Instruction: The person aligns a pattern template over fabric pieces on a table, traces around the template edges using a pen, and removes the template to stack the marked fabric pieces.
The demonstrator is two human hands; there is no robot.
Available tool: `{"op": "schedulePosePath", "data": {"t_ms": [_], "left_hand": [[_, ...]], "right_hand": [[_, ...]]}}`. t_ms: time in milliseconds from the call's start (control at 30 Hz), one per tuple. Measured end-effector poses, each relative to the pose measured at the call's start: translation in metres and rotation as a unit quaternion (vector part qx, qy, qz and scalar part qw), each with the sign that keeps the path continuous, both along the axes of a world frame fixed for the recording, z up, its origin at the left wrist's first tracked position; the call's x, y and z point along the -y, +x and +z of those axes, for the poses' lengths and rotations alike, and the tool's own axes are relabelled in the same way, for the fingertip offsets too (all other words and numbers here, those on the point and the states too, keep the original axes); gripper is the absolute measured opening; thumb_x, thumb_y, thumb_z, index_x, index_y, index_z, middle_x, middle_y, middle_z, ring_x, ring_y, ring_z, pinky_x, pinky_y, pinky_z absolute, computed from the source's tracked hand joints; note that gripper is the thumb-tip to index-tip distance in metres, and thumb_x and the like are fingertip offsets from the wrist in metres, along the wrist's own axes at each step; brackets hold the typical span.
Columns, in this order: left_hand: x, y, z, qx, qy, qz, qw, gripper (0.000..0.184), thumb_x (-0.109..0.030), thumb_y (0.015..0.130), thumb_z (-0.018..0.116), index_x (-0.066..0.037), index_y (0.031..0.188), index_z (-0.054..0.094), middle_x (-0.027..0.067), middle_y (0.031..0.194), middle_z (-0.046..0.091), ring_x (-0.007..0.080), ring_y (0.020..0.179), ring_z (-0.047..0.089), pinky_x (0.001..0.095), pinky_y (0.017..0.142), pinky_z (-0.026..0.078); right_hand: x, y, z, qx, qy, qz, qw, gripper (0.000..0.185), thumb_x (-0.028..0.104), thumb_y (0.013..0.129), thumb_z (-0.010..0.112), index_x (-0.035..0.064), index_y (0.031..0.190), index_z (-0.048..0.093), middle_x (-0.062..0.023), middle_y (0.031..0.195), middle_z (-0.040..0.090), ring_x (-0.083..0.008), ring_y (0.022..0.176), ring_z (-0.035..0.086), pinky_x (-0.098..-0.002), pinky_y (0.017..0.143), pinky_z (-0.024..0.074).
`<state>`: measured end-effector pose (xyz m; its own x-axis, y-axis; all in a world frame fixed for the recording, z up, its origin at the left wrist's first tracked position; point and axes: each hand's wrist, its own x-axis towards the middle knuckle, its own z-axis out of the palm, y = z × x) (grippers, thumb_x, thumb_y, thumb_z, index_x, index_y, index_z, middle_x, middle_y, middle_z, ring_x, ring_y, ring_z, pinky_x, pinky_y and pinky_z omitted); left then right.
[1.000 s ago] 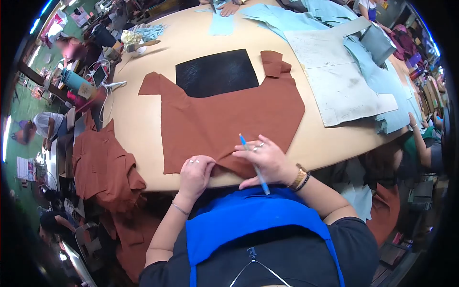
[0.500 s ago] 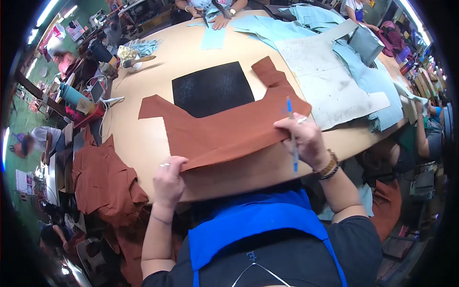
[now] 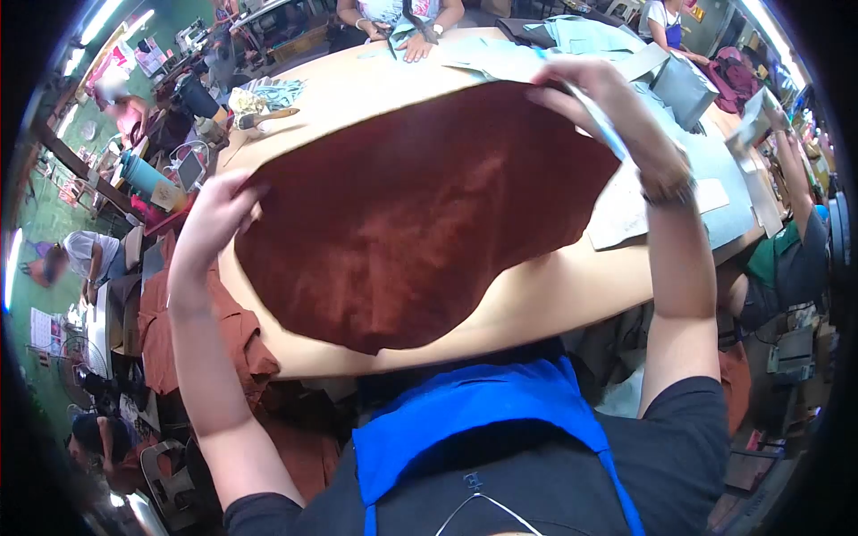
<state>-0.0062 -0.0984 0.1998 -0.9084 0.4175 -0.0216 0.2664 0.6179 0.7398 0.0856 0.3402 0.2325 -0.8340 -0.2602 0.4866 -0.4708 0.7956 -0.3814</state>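
Observation:
A reddish-brown piece of leather (image 3: 402, 223) hangs raised above the table (image 3: 572, 313), its darker side facing me. My left hand (image 3: 219, 210) pinches its left upper corner. At the right upper corner, my right hand (image 3: 594, 103) grips the edge, blurred by motion. A blue-and-white pen (image 3: 613, 143) also sits in that right hand, partly hidden and smeared. The leather covers the middle of the table, so the black sheet there is out of sight.
Light-blue pieces (image 3: 572, 36) and a grey-white pattern piece (image 3: 715, 195) lie at the right. A brush (image 3: 268, 117) rests at the back left. More brown leather (image 3: 197, 322) hangs at the left edge. Across the table, a person's hands (image 3: 416, 45) hold scissors.
Both hands have lifted the brown leather off the table and moved up and apart. The leather has turned over, showing its other side, and now hides the black sheet.

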Motion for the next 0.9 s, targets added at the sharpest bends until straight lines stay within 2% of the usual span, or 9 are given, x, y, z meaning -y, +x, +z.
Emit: {"op": "schedulePosePath", "data": {"t_ms": [133, 200, 267, 367, 433, 533, 667, 767, 900], "left_hand": [[-0.034, -0.111, -0.034, -0.062, 0.092, 0.093, 0.989, 0.019, -0.014, 0.095, 0.055, -0.001, 0.098, 0.069, 0.0040, 0.071, 0.064, 0.0100, 0.071, 0.063, 0.0258, 0.066, 0.049], [-0.040, -0.167, -0.034, -0.287, 0.093, 0.102, 0.948, 0.020, -0.013, 0.096, 0.056, -0.003, 0.105, 0.070, 0.0063, 0.088, 0.071, 0.0124, 0.081, 0.066, 0.0267, 0.076, 0.051], [-0.059, -0.170, -0.004, -0.463, 0.149, 0.143, 0.862, 0.021, -0.012, 0.096, 0.058, -0.005, 0.111, 0.071, 0.0065, 0.103, 0.074, 0.0131, 0.086, 0.067, 0.0270, 0.082, 0.051], [-0.078, -0.135, 0.039, -0.507, 0.279, 0.121, 0.806, 0.019, -0.013, 0.096, 0.061, -0.006, 0.110, 0.071, 0.0064, 0.097, 0.074, 0.0096, 0.088, 0.065, 0.0257, 0.081, 0.050], [-0.074, -0.106, 0.035, -0.517, 0.280, 0.117, 0.800, 0.019, -0.010, 0.097, 0.059, -0.005, 0.112, 0.070, 0.0083, 0.100, 0.072, 0.0129, 0.094, 0.066, 0.0267, 0.086, 0.050], [-0.066, -0.082, -0.003, -0.649, 0.212, 0.057, 0.729, 0.017, -0.004, 0.096, 0.059, -0.003, 0.111, 0.068, 0.0108, 0.108, 0.070, 0.0192, 0.101, 0.066, 0.0302, 0.090, 0.051], [-0.054, -0.021, -0.097, -0.565, 0.158, 0.047, 0.808, 0.021, 0.006, 0.091, 0.058, -0.004, 0.107, 0.068, 0.0145, 0.120, 0.065, 0.0276, 0.109, 0.065, 0.0346, 0.091, 0.052], [-0.042, 0.017, -0.182, -0.369, 0.142, 0.037, 0.918, 0.029, 0.013, 0.086, 0.056, -0.005, 0.105, 0.069, 0.0159, 0.120, 0.065, 0.0277, 0.111, 0.064, 0.0345, 0.087, 0.055], [-0.029, 0.069, -0.222, -0.201, 0.072, 0.017, 0.977, 0.032, 0.011, 0.079, 0.059, -0.006, 0.103, 0.071, 0.0139, 0.115, 0.066, 0.0283, 0.107, 0.064, 0.0378, 0.087, 0.053]], "right_hand": [[-0.026, -0.117, -0.025, -0.040, 0.020, -0.037, 0.998, 0.021, 0.024, 0.090, 0.067, 0.0041, 0.098, 0.066, -0.0124, 0.076, 0.063, -0.0202, 0.071, 0.064, -0.0313, 0.067, 0.0494], [-0.028, -0.150, -0.016, -0.172, -0.007, -0.088, 0.981, 0.017, 0.018, 0.092, 0.066, 0.0074, 0.105, 0.069, -0.0102, 0.087, 0.070, -0.0181, 0.074, 0.067, -0.0299, 0.064, 0.0511], [-0.018, -0.148, 0.009, -0.090, -0.392, 0.089, 0.911, 0.032, 0.017, 0.103, 0.039, 0.0042, 0.090, 0.065, 0.0007, 0.067, 0.057, -0.0076, 0.055, 0.049, -0.0231, 0.047, 0.0405], [-0.011, -0.124, 0.045, -0.302, -0.198, -0.062, 0.930, 0.030, 0.018, 0.102, 0.041, 0.0044, 0.098, 0.067, 0.0001, 0.068, 0.057, -0.0058, 0.058, 0.052, -0.0200, 0.049, 0.0397], [-0.012, -0.096, 0.047, -0.438, -0.080, -0.063, 0.893, 0.025, 0.015, 0.098, 0.046, 0.0031, 0.103, 0.067, -0.0064, 0.084, 0.066, -0.0128, 0.078, 0.061, -0.0274, 0.070, 0.0492], [-0.015, -0.056, 0.004, -0.314, -0.154, -0.054, 0.935, 0.017, 0.012, 0.097, 0.055, 0.0047, 0.106, 0.067, -0.0089, 0.094, 0.070, -0.0149, 0.081, 0.065, -0.0295, 0.073, 0.0516], [-0.028, -0.027, -0.101, -0.292, -0.065, -0.031, 0.954, 0.025, -0.007, 0.085, 0.067, 0.0057, 0.107, 0.069, -0.0156, 0.109, 0.071, -0.0256, 0.103, 0.069, -0.0330, 0.086, 0.0545], [-0.020, 0.009, -0.187, -0.158, -0.079, -0.052, 0.983, 0.023, 0.001, 0.083, 0.068, 0.0120, 0.103, 0.070, -0.0100, 0.095, 0.073, -0.0242, 0.083, 0.071, -0.0328, 0.069, 0.0554], [-0.012, 0.058, -0.232, -0.049, -0.006, -0.066, 0.997, 0.022, -0.001, 0.076, 0.070, 0.0096, 0.095, 0.068, -0.0080, 0.102, 0.072, -0.0275, 0.089, 0.068, -0.0374, 0.078, 0.0546]]}}
